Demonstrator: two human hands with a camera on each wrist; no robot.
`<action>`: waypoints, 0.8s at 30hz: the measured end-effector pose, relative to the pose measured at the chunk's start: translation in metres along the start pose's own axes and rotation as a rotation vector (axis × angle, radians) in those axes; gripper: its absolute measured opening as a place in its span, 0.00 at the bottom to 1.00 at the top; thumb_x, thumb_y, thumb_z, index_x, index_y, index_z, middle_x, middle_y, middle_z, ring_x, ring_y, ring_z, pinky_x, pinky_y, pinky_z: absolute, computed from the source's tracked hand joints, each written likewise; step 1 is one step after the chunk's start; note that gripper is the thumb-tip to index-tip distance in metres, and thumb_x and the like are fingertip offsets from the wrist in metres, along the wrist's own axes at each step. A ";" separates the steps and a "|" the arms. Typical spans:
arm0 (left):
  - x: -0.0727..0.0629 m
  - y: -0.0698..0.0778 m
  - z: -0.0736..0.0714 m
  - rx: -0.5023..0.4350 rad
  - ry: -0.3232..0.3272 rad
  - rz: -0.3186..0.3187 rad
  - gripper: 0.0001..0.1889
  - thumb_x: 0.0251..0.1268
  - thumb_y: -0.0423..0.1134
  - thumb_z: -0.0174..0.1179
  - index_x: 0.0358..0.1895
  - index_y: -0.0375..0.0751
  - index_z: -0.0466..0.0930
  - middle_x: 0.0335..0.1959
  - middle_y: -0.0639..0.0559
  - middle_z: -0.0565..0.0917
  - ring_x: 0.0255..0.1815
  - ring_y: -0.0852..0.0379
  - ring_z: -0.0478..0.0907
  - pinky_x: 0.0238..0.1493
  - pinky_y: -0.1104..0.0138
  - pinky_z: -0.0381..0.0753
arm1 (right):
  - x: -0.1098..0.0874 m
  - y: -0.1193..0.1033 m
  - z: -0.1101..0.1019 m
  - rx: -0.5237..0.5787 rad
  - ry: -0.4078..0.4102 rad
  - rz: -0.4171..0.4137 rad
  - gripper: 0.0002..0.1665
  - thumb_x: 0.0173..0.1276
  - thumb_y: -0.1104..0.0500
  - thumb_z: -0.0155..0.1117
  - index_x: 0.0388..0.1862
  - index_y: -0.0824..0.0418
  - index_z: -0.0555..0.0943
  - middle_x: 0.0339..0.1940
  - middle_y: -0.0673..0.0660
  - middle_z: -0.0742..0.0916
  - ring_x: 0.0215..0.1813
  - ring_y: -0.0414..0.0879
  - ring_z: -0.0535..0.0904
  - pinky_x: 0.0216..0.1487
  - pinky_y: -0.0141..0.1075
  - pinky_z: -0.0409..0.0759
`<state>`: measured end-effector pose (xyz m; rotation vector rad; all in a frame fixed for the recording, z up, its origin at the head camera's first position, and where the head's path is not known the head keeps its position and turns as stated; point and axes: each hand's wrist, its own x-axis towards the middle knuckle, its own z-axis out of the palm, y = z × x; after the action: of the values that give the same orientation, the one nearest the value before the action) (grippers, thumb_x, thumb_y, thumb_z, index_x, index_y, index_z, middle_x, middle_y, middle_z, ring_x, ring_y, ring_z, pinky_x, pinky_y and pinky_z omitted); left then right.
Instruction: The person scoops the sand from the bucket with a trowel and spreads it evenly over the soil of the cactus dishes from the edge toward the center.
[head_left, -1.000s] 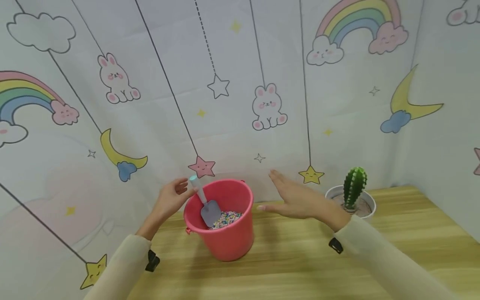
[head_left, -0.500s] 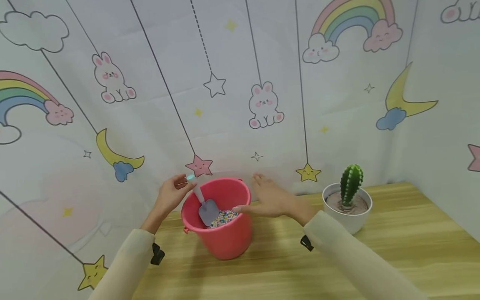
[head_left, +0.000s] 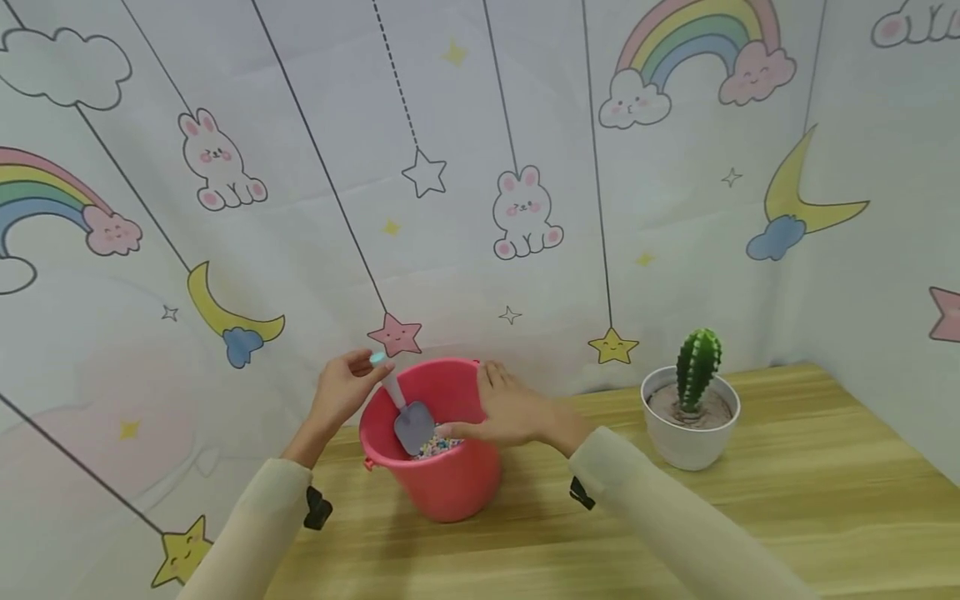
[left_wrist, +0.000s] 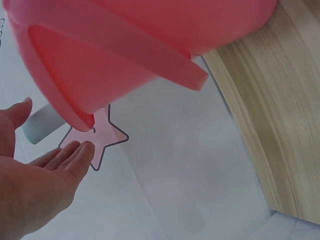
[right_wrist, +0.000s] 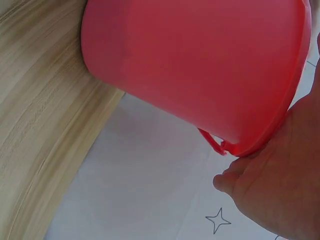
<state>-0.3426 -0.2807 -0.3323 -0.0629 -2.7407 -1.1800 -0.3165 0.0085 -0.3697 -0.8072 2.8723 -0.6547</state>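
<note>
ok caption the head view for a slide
Left hand by the grey scoop, right hand at the red bucket, potted cactus at right.

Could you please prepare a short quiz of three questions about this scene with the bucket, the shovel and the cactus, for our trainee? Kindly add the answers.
1. Short answer: which container is the right hand at, and what colour is it?
2. Multiple choice: which is nearest to the handle end of the shovel? A) right hand B) left hand C) white pot
3. True or false: the cactus stands in the white pot.

Key:
1. The bucket; red.
2. B
3. True
</note>
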 end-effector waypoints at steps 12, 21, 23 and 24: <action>0.000 0.001 0.003 -0.009 0.025 0.001 0.37 0.77 0.53 0.63 0.77 0.31 0.67 0.70 0.31 0.78 0.71 0.34 0.79 0.70 0.47 0.82 | -0.004 -0.006 -0.003 -0.109 -0.023 0.013 0.78 0.60 0.11 0.48 0.87 0.66 0.42 0.89 0.67 0.49 0.90 0.65 0.43 0.90 0.54 0.55; -0.001 0.004 0.006 0.010 0.038 0.008 0.33 0.74 0.51 0.66 0.72 0.31 0.75 0.62 0.32 0.85 0.61 0.36 0.85 0.62 0.50 0.89 | -0.006 -0.005 -0.005 -0.127 -0.050 0.042 0.82 0.56 0.09 0.48 0.87 0.67 0.43 0.89 0.68 0.51 0.90 0.65 0.46 0.90 0.53 0.55; -0.001 0.004 0.008 0.012 0.042 0.011 0.30 0.74 0.50 0.67 0.69 0.31 0.78 0.59 0.32 0.86 0.58 0.37 0.87 0.59 0.52 0.91 | -0.006 -0.005 -0.005 -0.124 -0.051 0.043 0.81 0.56 0.09 0.49 0.87 0.67 0.43 0.89 0.67 0.52 0.90 0.65 0.47 0.90 0.53 0.56; 0.000 0.003 0.008 0.010 0.046 0.012 0.29 0.74 0.49 0.67 0.68 0.31 0.79 0.57 0.32 0.87 0.56 0.38 0.88 0.58 0.53 0.92 | -0.006 -0.005 -0.004 -0.122 -0.050 0.042 0.81 0.57 0.09 0.49 0.87 0.66 0.43 0.89 0.67 0.52 0.89 0.64 0.48 0.90 0.53 0.57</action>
<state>-0.3432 -0.2725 -0.3353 -0.0498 -2.7026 -1.1503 -0.3103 0.0095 -0.3639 -0.7637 2.8985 -0.4517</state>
